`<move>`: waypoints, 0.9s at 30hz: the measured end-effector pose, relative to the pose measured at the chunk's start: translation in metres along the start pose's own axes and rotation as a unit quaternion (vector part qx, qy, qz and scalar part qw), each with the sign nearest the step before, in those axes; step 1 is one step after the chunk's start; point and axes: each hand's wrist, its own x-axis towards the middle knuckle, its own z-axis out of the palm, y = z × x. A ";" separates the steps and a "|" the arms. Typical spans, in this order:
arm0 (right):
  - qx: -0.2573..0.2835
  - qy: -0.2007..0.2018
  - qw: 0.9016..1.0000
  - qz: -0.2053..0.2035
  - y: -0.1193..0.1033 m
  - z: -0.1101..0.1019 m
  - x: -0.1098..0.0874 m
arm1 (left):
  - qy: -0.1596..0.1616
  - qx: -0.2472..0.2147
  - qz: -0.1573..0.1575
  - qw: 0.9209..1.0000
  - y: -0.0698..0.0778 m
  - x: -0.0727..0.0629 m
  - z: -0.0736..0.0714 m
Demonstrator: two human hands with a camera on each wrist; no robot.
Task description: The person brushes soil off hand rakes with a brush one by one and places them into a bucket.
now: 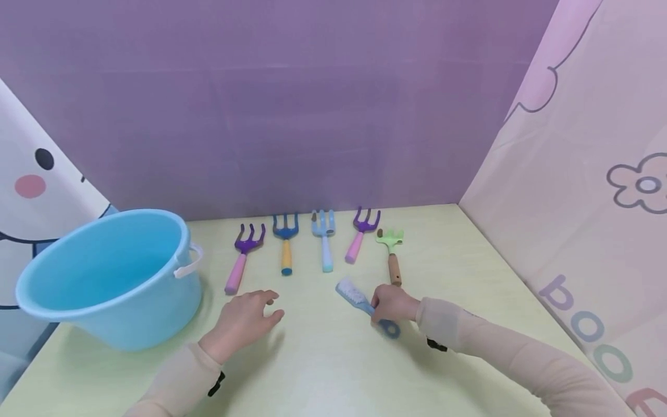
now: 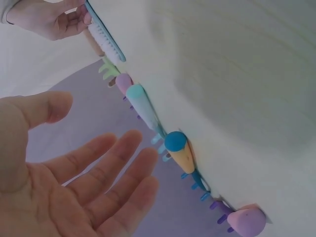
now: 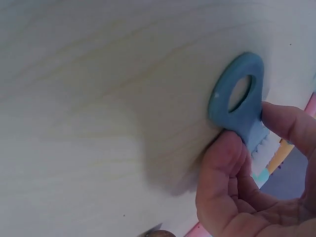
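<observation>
Nearest the camera, pale sleeves (image 1: 495,339) reached in over the table (image 1: 323,365). The left hand (image 1: 242,321) hung empty, fingers loosely spread, just right of a light-blue bucket (image 1: 156,310). The right hand (image 1: 393,302) pinched the handle of a blue brush (image 1: 351,291) between thumb and fingers, the white bristled end pointing away and leftward. Beyond stood a row of five hand forks: purple-and-pink (image 1: 239,260), blue-and-yellow (image 1: 286,246), light-blue (image 1: 325,243), another purple-and-pink (image 1: 359,237), green-and-brown (image 1: 392,255). Behind them rose a purple backdrop (image 1: 312,116).
</observation>
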 end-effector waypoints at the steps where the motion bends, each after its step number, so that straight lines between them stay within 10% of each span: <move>1: -0.004 0.001 1.000 -0.001 -0.001 0.000 0.000 | -0.001 0.000 0.000 1.000 0.000 0.000 0.000; 27: -0.011 0.003 1.000 -0.007 -0.004 0.003 0.004 | -0.009 -0.009 -0.015 1.000 -0.007 -0.003 0.004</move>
